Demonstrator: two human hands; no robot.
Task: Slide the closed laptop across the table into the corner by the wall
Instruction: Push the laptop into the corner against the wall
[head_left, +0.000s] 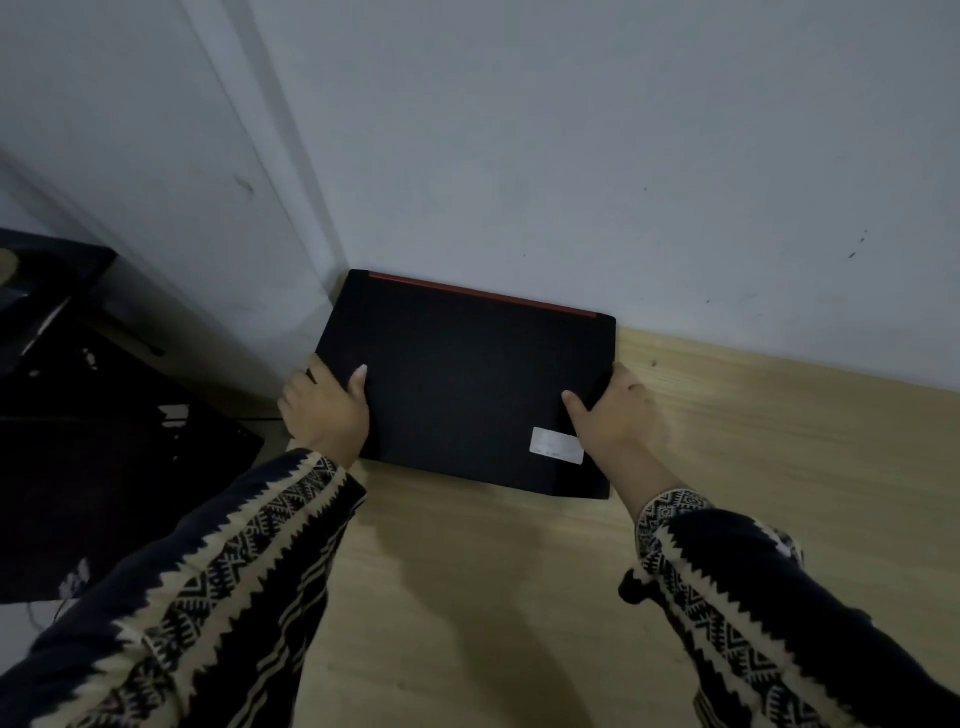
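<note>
A closed black laptop (462, 384) with a red strip along its far edge and a white sticker near its front right lies flat on the light wooden table (753, 467). Its back edge is against the white wall and its far left corner sits in the corner of the walls. My left hand (324, 408) grips the laptop's left edge, thumb on the lid. On the right edge my right hand (613, 410) holds the same way, thumb on top.
The white wall (623, 182) runs behind the table and meets a side wall (182, 182) at the left. Dark furniture or equipment (78, 415) stands left of the table's edge. Bare tabletop stretches to the right and towards me.
</note>
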